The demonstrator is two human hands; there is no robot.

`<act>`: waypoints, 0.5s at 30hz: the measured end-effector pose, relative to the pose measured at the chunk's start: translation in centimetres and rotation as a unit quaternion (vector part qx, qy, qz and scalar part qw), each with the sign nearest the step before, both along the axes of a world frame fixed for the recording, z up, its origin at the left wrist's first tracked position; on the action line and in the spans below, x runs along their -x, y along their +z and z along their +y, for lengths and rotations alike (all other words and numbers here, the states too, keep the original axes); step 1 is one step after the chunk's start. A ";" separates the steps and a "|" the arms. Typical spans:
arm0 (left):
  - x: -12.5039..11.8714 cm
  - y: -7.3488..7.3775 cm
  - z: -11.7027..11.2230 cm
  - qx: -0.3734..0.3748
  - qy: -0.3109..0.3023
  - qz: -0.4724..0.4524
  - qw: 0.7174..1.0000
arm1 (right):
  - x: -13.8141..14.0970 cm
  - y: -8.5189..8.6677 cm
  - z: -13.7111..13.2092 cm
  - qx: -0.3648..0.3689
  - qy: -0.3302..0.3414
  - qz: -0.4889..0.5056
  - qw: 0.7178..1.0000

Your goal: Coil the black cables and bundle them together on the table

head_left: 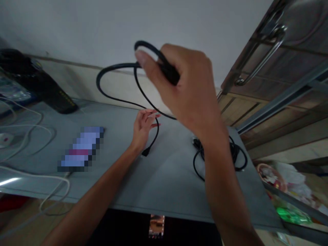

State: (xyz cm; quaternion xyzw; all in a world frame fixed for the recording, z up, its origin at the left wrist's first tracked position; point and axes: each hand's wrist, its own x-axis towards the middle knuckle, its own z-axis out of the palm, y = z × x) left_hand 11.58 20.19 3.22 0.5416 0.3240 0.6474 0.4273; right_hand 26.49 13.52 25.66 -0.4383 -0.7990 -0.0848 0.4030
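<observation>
My right hand [184,89] is raised above the grey table [159,184], its fingers closed on a black cable [112,68] that loops out to the left of it. My left hand [143,128] is lower, near the table's middle, pinching the same cable a short way above its black plug end [145,152], which hangs just over the tabletop. A second bundle of black cable [238,153] lies on the table behind my right forearm, partly hidden by it.
A blurred flat rectangular object [82,148] lies left of my left hand. White cables [28,136] trail across the table's left side. A dark object [38,82] leans at the back left. Right: a metal door with a handle [269,44] and bagged items [284,191].
</observation>
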 end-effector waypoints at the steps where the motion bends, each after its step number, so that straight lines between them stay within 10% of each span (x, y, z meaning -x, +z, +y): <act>1: 0.2 0.0 0.2 0.013 -0.008 -0.009 1.000 | -0.9 0.0 0.5 -0.017 -0.016 0.033 0.999; 9: 2.3 -0.6 1.5 0.000 -0.025 0.065 0.998 | -6.3 -1.0 4.0 0.029 0.040 0.267 0.962; 15: 5.4 -1.0 2.8 -0.088 0.113 0.316 0.938 | -9.8 -0.3 5.2 -0.063 -0.050 0.323 0.943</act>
